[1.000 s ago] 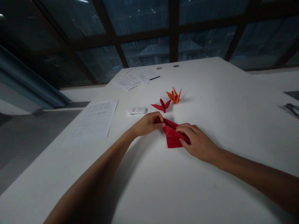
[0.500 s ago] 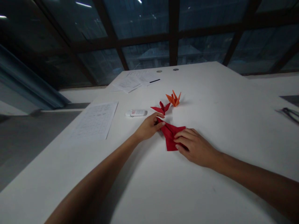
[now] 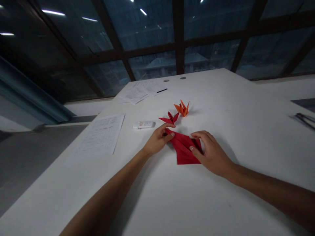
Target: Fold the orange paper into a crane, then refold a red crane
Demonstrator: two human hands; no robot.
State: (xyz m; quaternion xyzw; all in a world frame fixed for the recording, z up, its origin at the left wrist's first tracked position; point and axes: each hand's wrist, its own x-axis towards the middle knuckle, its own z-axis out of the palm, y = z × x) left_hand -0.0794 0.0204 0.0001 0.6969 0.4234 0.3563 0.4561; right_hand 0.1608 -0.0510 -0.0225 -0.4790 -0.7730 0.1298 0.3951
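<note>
A partly folded sheet of red paper (image 3: 185, 151) lies low over the white table, between my hands. My left hand (image 3: 157, 139) pinches its upper left corner between thumb and fingers. At the right edge, my right hand (image 3: 211, 152) has its thumb on the paper and its fingers curved round the raised right part. Just beyond my left fingertips stands a red folded paper crane (image 3: 170, 118). An orange paper crane (image 3: 182, 108) stands a little farther back and to the right.
A white tube (image 3: 143, 124) lies left of the cranes. Printed sheets (image 3: 100, 134) rest at the left, with more papers (image 3: 137, 91) and a black strip (image 3: 162, 90) farther back. Dark-handled scissors (image 3: 305, 119) lie at the far right edge of the white table (image 3: 236, 108).
My right hand has spread from its bunched pose and shifted slightly right, and more of the red paper shows. My left hand keeps its pinch. The camera view has tilted slightly.
</note>
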